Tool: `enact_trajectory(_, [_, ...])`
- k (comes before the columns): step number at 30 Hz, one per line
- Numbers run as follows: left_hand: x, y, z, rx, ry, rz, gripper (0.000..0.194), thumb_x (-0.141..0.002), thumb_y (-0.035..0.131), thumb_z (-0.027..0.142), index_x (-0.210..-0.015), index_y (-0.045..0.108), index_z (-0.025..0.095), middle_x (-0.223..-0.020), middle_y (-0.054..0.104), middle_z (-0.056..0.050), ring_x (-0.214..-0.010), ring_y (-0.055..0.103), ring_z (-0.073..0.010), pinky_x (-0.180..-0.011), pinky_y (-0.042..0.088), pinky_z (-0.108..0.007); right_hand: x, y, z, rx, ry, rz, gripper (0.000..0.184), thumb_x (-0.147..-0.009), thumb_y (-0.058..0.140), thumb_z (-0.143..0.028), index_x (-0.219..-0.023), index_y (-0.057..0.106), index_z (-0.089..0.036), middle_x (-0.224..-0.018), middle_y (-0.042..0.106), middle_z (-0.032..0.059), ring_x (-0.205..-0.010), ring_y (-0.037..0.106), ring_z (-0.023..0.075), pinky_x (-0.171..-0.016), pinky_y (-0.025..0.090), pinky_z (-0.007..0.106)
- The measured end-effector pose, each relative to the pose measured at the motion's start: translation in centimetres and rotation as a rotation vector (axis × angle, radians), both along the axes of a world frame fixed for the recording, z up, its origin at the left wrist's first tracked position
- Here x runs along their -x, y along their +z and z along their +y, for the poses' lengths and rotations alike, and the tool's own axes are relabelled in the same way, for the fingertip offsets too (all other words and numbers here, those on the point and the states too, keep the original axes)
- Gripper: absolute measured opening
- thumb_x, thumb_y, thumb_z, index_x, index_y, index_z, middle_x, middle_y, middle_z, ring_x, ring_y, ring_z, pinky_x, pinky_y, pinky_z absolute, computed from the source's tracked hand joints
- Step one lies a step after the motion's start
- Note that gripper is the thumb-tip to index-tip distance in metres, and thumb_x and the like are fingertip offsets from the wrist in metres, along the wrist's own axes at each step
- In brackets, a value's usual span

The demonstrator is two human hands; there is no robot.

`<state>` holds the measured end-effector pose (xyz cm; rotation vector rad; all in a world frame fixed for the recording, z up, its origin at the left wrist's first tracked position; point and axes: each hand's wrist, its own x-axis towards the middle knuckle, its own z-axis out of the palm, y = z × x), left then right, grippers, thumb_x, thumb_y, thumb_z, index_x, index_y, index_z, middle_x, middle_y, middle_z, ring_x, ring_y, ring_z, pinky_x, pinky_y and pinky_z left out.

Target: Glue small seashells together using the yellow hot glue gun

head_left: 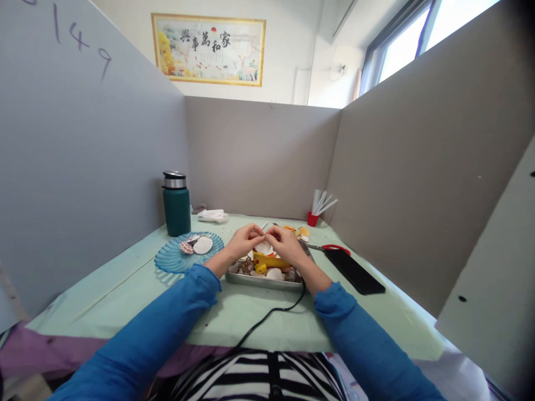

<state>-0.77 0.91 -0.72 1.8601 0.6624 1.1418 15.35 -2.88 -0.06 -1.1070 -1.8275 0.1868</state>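
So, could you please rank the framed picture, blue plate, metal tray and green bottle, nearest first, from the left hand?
1. Metal tray, under the left hand
2. Blue plate, left
3. Green bottle, left, behind the plate
4. Framed picture, far wall

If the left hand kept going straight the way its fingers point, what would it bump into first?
Probably the right hand: the left hand points at its fingertips, though depth is hard to judge.

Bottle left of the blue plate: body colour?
The bottle is dark teal green, seen in the head view.
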Motion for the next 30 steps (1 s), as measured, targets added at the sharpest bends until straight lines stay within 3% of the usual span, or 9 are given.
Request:
enact_trajectory(9, [0.14, -0.15, 0.14, -0.062, 0.054, 0.072, 0.032, -0.07, 0.067, 0.041, -0.084, 0.055, 0.015, -0.056, 0.057, 0.004, -0.052, 0.052, -0.0096, -0.049, 0.037, -0.019, 0.0, 0.09, -0.07, -0.011, -0.007, -0.028, 0.013, -0.078, 0.05, -0.022, -0.071, 0.06, -0.016, -0.063, 0.058, -0.0009, -0.058, 0.048, 0.0116, -0.056, 0.033, 0.023])
enact_trajectory(15, [0.18, 0.34, -0.29, -0.035, 0.078, 0.028, 0.037, -0.071, 0.067, 0.04, -0.096, 0.061, 0.013, -0.062, 0.062, 0.001, -0.056, 0.055, -0.0114, -0.053, 0.043, -0.021, -0.06, 0.01, 0.03, 0.017, 0.006, 0.043, 0.018, -0.081, 0.05, -0.029, -0.077, 0.062, -0.016, -0.063, 0.059, -0.0005, -0.059, 0.051, 0.0126, -0.057, 0.037, 0.023])
enact_trajectory(25, [0.08, 0.32, -0.14, 0.056, 0.032, -0.017, 0.037, -0.068, 0.07, 0.043, -0.086, 0.064, 0.012, -0.073, 0.063, -0.003, -0.067, 0.059, -0.0137, -0.054, 0.05, -0.023, -0.17, 0.04, 0.03, -0.012, -0.03, 0.004, 0.016, -0.081, 0.05, -0.026, -0.074, 0.061, -0.016, -0.064, 0.059, -0.0002, -0.058, 0.05, 0.0123, -0.057, 0.036, 0.023])
enact_trajectory(30, [0.19, 0.37, -0.2, 0.083, 0.072, -0.02, 0.037, -0.067, 0.07, 0.045, -0.082, 0.064, 0.012, -0.069, 0.062, -0.002, -0.062, 0.057, -0.012, -0.052, 0.048, -0.022, -0.05, -0.02, -0.09, -0.092, -0.016, -0.047, 0.016, -0.083, 0.05, -0.026, -0.074, 0.061, -0.017, -0.065, 0.059, -0.0001, -0.061, 0.051, 0.0124, -0.059, 0.035, 0.023])
